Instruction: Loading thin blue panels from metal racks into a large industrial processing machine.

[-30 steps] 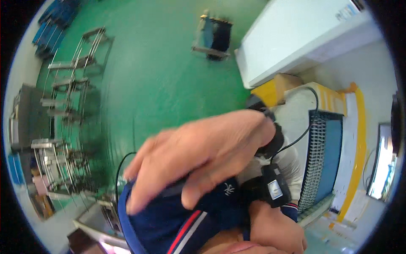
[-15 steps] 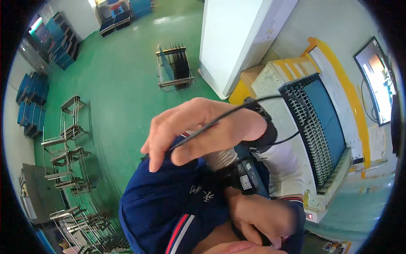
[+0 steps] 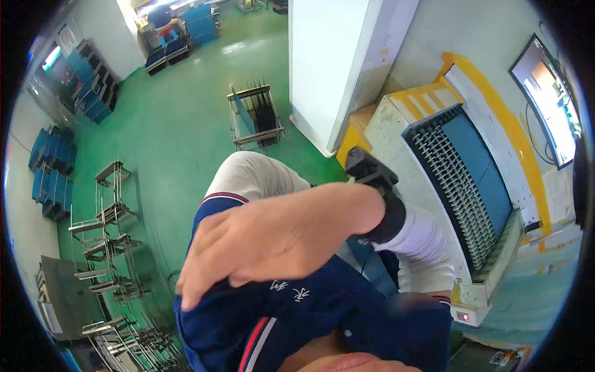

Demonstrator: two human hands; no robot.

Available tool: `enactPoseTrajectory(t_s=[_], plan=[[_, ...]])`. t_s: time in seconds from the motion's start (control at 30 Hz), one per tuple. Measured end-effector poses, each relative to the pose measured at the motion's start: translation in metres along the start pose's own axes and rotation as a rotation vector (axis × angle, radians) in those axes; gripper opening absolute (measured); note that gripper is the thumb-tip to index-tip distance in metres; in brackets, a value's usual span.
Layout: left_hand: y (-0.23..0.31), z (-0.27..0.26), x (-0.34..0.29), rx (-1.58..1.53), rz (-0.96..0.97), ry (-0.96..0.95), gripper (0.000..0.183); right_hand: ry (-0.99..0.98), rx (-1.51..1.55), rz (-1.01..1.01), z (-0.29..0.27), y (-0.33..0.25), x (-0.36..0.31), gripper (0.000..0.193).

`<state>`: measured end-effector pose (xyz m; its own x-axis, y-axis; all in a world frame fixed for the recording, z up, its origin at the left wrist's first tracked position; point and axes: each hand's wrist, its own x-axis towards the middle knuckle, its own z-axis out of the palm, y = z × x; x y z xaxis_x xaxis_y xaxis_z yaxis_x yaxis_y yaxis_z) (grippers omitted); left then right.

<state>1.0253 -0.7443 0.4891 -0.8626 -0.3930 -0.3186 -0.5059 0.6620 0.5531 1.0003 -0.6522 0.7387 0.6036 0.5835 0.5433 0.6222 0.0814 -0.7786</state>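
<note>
My right hand [image 3: 266,239] reaches leftward across my navy shirt [image 3: 310,297], back of the hand showing. Its fingers are pressed together and point down to the left. A thin dark loop by the fingertips looks like a black cable [image 3: 171,282]; the grip itself is hidden. Round the right wrist is a black strap [image 3: 390,217] bearing a small black device [image 3: 365,166]. A white sleeve covers that forearm. My left arm [image 3: 248,173], also in white, is bent beyond the right hand, which hides its forearm. My left hand is out of sight.
At right stands a machine [image 3: 396,124] with rows of rollers [image 3: 462,192] and blue panels; a screen [image 3: 548,102] hangs beyond. A white column [image 3: 328,68] rises ahead. A rack [image 3: 257,118] of panels, metal frames [image 3: 108,235] and blue bins [image 3: 52,167] stand on the green floor.
My right hand has turned from a pinch on the black cable to showing its back, moving down and left. My left hand, earlier near my collar, has gone from view; the left elbow has come up.
</note>
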Motion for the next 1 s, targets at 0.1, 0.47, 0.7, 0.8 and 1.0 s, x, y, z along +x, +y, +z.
enactPoseTrajectory(t_s=[0.1,0.47,0.7,0.8,1.0], plan=[[-0.029,-0.014,-0.001,0.082,-0.085,-0.044,0.022,0.103,0.032,-0.223,0.028,-0.006,0.013,0.025],[-0.061,0.005,-0.002,0.038,-0.136,0.636,0.019,0.391,-0.383,-0.195,0.078,-0.034,0.004,0.013],[-0.022,-0.007,0.039,-0.178,-0.196,0.596,0.022,0.922,-0.511,0.012,0.060,-0.039,-0.114,0.014],[-0.010,-0.004,0.044,-0.264,-0.178,0.609,0.021,1.345,-0.315,0.254,0.086,-0.050,-0.223,0.016],[-0.032,0.030,0.038,0.292,0.180,-0.040,0.015,2.064,-0.691,1.019,0.207,-0.046,-0.389,0.022]])
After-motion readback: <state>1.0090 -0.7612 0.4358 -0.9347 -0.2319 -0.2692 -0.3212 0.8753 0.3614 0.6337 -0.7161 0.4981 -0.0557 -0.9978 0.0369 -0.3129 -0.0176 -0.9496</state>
